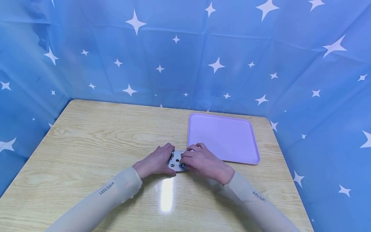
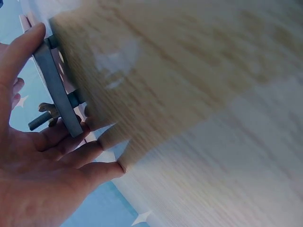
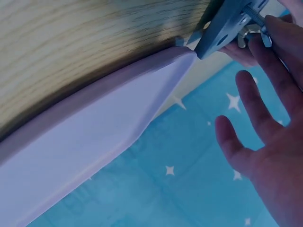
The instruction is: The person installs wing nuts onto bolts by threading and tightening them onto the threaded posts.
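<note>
Plate of grey drilled metal [image 1: 177,163], rectangular, is sitting low over the light wood-grain bench [image 1: 116,129], just beside the near-left corner of a purple rectangular tray [image 1: 223,137]; cannot tell whether they are touching. Left grip [image 1: 156,162] is holding the plate's left end, thumb at the near edge, fingers curving round toward the far edge, little fingertip touching the bench. Brass-coloured wing nut [image 2: 45,108] is sitting on a threaded steel bolt [image 2: 40,121] close to those fingers, and dark stubs [image 2: 75,98] are showing between plate and bench. Right grip [image 1: 204,162] is pinching a silver-coloured wing nut [image 3: 253,30] on another threaded bolt [image 3: 254,15], its outer fingers spreading apart. Pale sleeves [image 1: 110,196] with dark lettering are covering both arms; a blue star-printed curtain [image 1: 179,80] is hanging behind the bench.
</note>
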The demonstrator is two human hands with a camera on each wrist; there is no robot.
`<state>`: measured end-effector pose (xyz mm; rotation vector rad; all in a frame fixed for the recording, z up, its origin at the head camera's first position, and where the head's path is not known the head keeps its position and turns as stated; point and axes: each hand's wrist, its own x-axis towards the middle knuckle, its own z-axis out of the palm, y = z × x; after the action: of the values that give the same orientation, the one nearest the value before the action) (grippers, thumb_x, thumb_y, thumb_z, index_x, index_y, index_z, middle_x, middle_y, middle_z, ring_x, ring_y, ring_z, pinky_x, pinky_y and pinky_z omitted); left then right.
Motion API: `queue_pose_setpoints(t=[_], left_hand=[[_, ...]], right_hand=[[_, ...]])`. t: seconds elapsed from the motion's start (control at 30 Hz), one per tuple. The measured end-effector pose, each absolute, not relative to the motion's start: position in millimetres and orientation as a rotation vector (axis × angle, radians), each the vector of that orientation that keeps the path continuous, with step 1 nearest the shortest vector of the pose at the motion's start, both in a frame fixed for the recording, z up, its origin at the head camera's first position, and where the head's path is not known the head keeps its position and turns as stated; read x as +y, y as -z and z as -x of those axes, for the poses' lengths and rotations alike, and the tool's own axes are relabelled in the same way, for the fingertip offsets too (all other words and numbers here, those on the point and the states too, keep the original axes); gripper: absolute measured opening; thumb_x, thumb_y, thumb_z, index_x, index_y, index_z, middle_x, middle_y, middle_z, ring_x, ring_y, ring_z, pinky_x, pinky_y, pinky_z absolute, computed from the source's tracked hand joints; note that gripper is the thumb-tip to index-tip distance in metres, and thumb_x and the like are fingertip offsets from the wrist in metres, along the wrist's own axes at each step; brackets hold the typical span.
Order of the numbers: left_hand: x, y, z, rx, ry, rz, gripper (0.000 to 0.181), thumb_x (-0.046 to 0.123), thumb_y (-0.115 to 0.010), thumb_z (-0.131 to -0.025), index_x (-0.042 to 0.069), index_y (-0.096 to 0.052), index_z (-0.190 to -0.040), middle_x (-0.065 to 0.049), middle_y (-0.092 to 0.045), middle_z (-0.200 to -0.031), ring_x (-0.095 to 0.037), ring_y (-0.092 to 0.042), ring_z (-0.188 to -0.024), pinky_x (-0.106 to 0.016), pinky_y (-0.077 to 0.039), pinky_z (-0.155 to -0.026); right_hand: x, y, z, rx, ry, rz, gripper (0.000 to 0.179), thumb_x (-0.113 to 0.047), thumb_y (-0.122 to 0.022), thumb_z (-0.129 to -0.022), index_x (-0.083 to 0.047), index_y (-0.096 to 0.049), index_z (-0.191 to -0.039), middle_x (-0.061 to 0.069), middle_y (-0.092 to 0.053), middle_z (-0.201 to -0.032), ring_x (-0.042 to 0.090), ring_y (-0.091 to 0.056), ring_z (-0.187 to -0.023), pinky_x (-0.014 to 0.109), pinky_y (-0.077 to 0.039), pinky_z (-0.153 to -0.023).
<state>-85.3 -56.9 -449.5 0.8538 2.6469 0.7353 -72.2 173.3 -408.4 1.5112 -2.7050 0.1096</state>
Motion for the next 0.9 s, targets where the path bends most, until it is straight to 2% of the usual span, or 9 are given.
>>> queue_pose_setpoints(t=[0.13,0.3,0.5,0.73,0.9], left_hand=[[-57,450,85,2.655,-0.731,-0.861,0.088,0.038,-0.095,-0.068,-0.005,-0.053,-0.131,-0.01,-0.057,-0.116,-0.02,-0.055,-0.099,-0.064,-0.044,-0.107],[-58,450,84,2.662,-0.71,-0.884,0.087,0.039,-0.095,-0.068,-0.005,-0.053,-0.13,-0.009,-0.056,-0.114,-0.019,-0.054,-0.096,-0.063,-0.046,-0.105],[-58,449,85,2.657,-0.714,-0.887,0.088,0.039,-0.095,-0.07,-0.006,-0.052,-0.132,-0.011,-0.057,-0.116,-0.021,-0.056,-0.1,-0.064,-0.045,-0.107],[-59,449,84,2.659,-0.709,-0.906,0.086,0.039,-0.095,-0.07,-0.007,-0.053,-0.131,-0.011,-0.057,-0.114,-0.02,-0.055,-0.098,-0.064,-0.046,-0.105],[-58,449,84,2.659,-0.719,-0.89,0.087,0.037,-0.095,-0.07,-0.007,-0.052,-0.132,-0.012,-0.057,-0.116,-0.022,-0.056,-0.101,-0.065,-0.044,-0.108]], right_hand=[[171,410,72,-2.699,-0.099,-1.486,0.021,-0.025,-0.083,-0.09,-0.025,-0.075,-0.109,-0.01,-0.072,-0.109,0.019,-0.06,-0.109,0.046,-0.048,-0.093],[167,415,71,-2.702,-0.093,-1.467,0.014,-0.028,-0.08,-0.092,-0.023,-0.073,-0.103,-0.009,-0.072,-0.102,0.017,-0.058,-0.099,0.037,-0.046,-0.083],[163,420,70,-2.69,-0.136,-1.435,0.013,-0.022,-0.08,-0.091,-0.02,-0.074,-0.101,-0.008,-0.07,-0.094,0.016,-0.056,-0.091,0.032,-0.045,-0.075],[157,424,65,-2.663,-0.179,-1.379,0.009,-0.013,-0.078,-0.09,-0.011,-0.072,-0.096,-0.001,-0.071,-0.088,0.018,-0.055,-0.078,0.03,-0.049,-0.069],[156,425,61,-2.703,-0.197,-1.288,0.013,-0.017,-0.079,-0.089,-0.012,-0.072,-0.098,-0.001,-0.071,-0.088,0.019,-0.058,-0.079,0.033,-0.05,-0.07]])
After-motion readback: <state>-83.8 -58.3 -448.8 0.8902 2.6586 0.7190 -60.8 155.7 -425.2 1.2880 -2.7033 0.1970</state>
